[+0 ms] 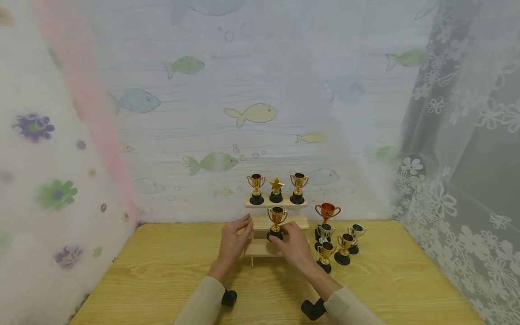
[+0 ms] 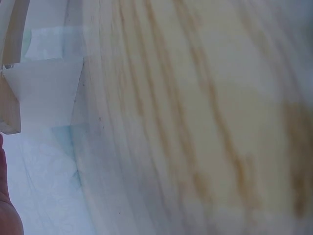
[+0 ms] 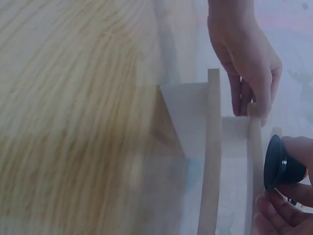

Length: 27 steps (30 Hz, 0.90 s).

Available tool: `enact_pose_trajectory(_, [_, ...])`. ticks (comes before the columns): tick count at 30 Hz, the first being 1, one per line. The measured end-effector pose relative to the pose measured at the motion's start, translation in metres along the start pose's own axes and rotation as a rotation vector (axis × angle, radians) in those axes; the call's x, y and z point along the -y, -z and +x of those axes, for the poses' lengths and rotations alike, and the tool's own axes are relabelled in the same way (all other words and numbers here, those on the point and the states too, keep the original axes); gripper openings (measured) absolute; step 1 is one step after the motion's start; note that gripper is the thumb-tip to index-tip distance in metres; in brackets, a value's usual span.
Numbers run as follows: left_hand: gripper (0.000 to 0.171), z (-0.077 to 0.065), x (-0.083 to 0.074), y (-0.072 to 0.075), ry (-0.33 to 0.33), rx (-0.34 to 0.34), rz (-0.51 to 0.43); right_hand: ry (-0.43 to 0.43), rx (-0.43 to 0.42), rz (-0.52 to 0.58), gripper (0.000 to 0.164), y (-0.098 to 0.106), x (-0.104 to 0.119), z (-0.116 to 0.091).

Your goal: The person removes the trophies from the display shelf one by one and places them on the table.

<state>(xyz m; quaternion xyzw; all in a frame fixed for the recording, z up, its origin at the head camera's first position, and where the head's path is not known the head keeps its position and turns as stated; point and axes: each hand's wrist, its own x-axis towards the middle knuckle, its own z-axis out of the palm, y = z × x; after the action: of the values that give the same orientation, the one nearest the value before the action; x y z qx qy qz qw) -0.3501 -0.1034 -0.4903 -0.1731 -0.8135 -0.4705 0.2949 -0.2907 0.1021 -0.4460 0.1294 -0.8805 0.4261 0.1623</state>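
Observation:
My right hand (image 1: 295, 246) pinches the black base of a gold trophy cup (image 1: 277, 216), upright in front of the middle shelf of a small three-step wooden stand (image 1: 260, 247). In the right wrist view, the cup's black base (image 3: 279, 164) is between thumb and fingers, close over a shelf edge. At the stand's left side, my left hand (image 1: 233, 241) grips the end of the middle shelf. On the top shelf are two gold cups (image 1: 256, 183) (image 1: 299, 181) with a gold star trophy (image 1: 276, 185) between them.
Right of the stand several more trophies stand on the wooden table (image 1: 170, 271): a red-orange cup (image 1: 327, 211), silver cups (image 1: 356, 231) and gold cups (image 1: 346, 243). A fish-patterned curtain (image 1: 203, 113) hangs behind, with white flowered lace (image 1: 443, 203) at the right.

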Motion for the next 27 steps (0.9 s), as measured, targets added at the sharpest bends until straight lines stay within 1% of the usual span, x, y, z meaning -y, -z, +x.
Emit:
enact_pose_trajectory(6, [0.026,-0.001,-0.001,0.0,0.006,0.008,-0.005,0.018,0.018,0.033,0.037,0.004,-0.005,-0.007])
enact_pose_trajectory(11, [0.026,0.0,-0.003,0.001,-0.003,0.01,-0.012,0.047,0.028,0.002,0.037,0.005,-0.007,-0.013])
enact_pose_trajectory(16, [0.027,0.0,-0.003,0.002,-0.001,0.014,-0.007,0.075,0.02,-0.033,0.031,0.005,-0.01,-0.018])
enact_pose_trajectory(20, [0.026,0.001,-0.002,0.001,0.004,0.012,-0.006,0.063,0.029,-0.028,0.033,0.006,-0.011,-0.023])
enact_pose_trajectory(23, [0.026,0.0,-0.001,0.001,-0.002,0.006,-0.003,0.039,0.049,-0.017,0.038,0.007,-0.013,-0.027])
enact_pose_trajectory(27, [0.026,0.0,-0.003,0.001,0.011,0.011,-0.008,0.021,0.074,0.002,0.043,0.008,-0.014,-0.03])
